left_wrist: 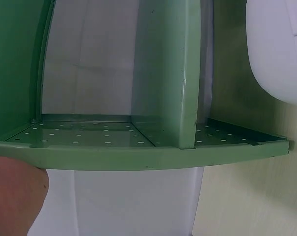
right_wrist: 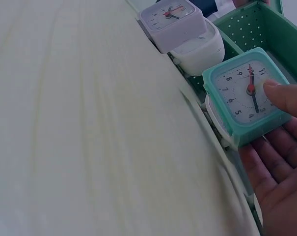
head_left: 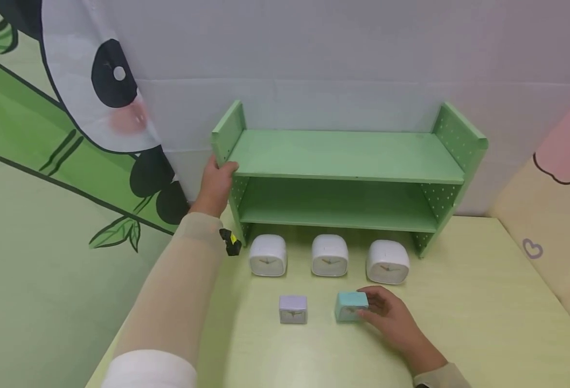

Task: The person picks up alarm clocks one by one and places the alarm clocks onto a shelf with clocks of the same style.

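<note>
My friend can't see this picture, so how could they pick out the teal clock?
In front of the green shelf, three white clocks stand in a row. Nearer the viewer, the teal clock is the right-hand one of a smaller pair, held in the person's right hand. Its blue-green case sets it apart from the lilac clock to its left and the white ones.

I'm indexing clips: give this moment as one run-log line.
left hand: grips green shelf | right hand: holds teal clock | on table: lilac clock, three white clocks

Nursery-like corner with cartoon panda wall sheet [head_left: 81, 89] and green shelf [head_left: 343, 153].
</note>
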A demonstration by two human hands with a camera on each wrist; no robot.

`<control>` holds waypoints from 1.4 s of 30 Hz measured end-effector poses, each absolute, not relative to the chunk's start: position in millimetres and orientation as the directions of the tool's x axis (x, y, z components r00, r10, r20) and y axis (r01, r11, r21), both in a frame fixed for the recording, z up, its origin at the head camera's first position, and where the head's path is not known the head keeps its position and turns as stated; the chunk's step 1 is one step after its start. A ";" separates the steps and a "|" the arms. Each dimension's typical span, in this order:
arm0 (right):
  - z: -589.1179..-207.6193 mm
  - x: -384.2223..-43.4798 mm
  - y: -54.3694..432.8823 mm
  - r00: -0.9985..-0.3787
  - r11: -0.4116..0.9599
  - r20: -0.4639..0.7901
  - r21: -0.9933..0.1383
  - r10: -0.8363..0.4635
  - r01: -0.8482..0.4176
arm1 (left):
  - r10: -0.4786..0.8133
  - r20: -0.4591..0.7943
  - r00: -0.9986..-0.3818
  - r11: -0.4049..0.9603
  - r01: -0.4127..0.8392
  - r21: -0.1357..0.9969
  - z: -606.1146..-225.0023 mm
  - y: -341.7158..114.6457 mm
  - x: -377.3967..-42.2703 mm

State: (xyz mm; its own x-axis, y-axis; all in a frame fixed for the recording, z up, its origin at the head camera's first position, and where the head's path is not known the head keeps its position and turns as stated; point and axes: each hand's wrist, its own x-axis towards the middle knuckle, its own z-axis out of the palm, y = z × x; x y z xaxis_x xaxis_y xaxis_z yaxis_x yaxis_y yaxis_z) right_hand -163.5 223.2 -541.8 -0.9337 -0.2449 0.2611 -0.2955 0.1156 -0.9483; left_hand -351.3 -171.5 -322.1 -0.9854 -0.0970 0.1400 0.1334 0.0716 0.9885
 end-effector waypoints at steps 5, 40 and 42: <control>-530.2 -163.3 222.7 -0.947 0.146 0.228 -0.953 -0.225 -0.265 | -0.101 0.143 -0.985 0.070 0.137 0.988 -321.0 -169.8 -349.6; -317.6 -238.3 223.5 -0.925 0.231 0.296 -0.908 -0.237 -0.349 | -0.089 0.163 -0.983 0.095 0.155 0.983 -324.3 -165.7 -348.5; -310.3 -244.2 216.3 -0.933 0.228 0.275 -0.917 -0.231 -0.327 | -0.090 0.160 -0.983 0.097 0.151 0.984 -324.2 -166.9 -348.2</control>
